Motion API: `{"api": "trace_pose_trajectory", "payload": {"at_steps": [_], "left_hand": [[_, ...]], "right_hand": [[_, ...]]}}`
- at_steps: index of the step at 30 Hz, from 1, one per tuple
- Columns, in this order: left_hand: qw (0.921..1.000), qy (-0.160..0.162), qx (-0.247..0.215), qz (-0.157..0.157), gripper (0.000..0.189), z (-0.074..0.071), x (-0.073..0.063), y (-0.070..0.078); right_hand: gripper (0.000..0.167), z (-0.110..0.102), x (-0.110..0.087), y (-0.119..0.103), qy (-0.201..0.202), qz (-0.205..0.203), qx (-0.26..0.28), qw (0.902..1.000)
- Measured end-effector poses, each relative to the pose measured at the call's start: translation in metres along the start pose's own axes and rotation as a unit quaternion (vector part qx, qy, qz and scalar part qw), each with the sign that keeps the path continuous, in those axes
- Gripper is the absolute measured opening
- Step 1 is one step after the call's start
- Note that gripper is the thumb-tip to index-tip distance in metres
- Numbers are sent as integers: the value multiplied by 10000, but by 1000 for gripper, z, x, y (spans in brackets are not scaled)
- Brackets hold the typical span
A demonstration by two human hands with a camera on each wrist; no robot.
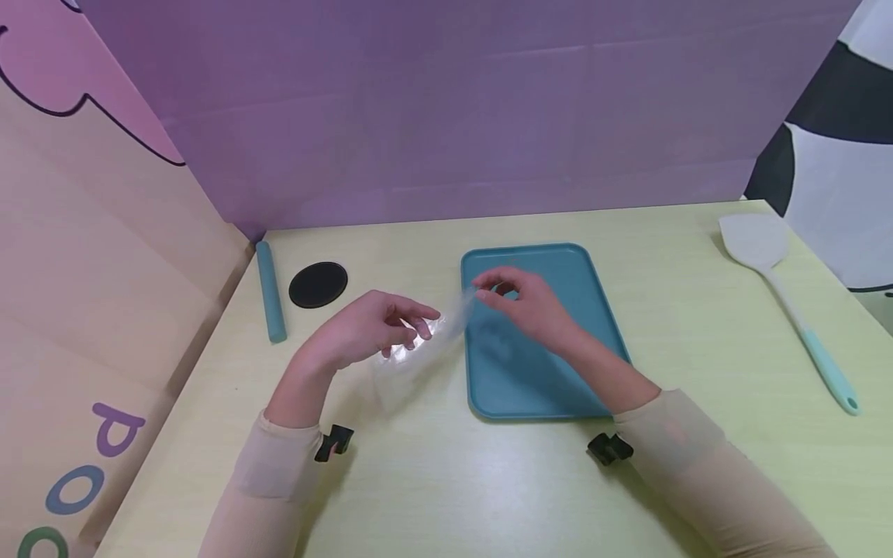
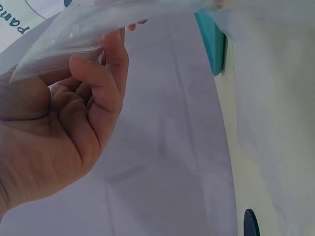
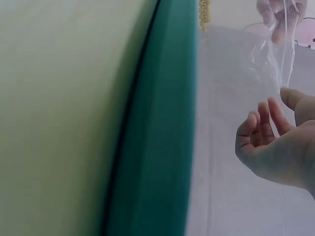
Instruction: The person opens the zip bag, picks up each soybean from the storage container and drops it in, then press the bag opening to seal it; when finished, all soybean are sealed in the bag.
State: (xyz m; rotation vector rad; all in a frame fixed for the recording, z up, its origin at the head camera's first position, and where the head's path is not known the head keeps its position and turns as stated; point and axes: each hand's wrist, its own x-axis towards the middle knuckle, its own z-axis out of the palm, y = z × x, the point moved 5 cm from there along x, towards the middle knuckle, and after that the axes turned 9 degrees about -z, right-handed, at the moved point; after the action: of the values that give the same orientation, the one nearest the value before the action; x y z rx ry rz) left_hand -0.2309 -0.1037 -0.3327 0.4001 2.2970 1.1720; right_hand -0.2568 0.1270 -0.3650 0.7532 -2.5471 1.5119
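Observation:
A clear plastic bag (image 1: 422, 356) is stretched between the two hands above the table, its lower part hanging toward me. My left hand (image 1: 373, 325) pinches one end between thumb and fingers. In the left wrist view the film (image 2: 123, 14) runs across the top, over the left hand's thumb (image 2: 93, 78). At the opposite corner, my right hand (image 1: 526, 306) pinches the bag between thumb and forefinger, over the blue tray (image 1: 551, 387). The right wrist view shows the bag (image 3: 275, 64) with its strip-like edge running down to the right thumb.
The tray lies flat at the table's middle. Left of it are a black round disc (image 1: 318, 284) and a blue stick (image 1: 270, 291) along the table edge. A white turner (image 1: 784, 302) with a mint handle lies at the right. A purple backdrop (image 1: 446, 116) rises behind the table.

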Motion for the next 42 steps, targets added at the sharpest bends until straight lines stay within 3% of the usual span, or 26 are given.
{"api": "trace_pose_trajectory", "payload": {"at_steps": [9,14,17,19,24,30,36,42], "left_hand": [[9997,107,224,56,35,-1,-5,4],[9947,851,498,279,28,-3,-9,9],[9881,1356,521,507,32,-1,-12,17],[9845,1515,568,678,38,4,-15,23],[9754,1665,1055,985,47,19,-15,33],[9681,1938,1293,927,41,24,-12,35],[9694,2091,1060,731,17,22,-11,34],[9741,1933,887,764,10,22,-12,35]], "right_hand": [[18,4,-9,-6,-198,-42,218,9996],[16,6,-14,-11,-129,65,505,9986],[16,8,-17,-14,-38,60,621,9980],[15,9,-18,-16,41,36,699,9975],[13,12,-22,-24,171,-144,915,9956],[11,16,-23,-33,214,-376,1096,9930],[12,20,-24,-38,143,-450,1417,9888],[10,22,-24,-40,132,-523,1606,9855]]}}
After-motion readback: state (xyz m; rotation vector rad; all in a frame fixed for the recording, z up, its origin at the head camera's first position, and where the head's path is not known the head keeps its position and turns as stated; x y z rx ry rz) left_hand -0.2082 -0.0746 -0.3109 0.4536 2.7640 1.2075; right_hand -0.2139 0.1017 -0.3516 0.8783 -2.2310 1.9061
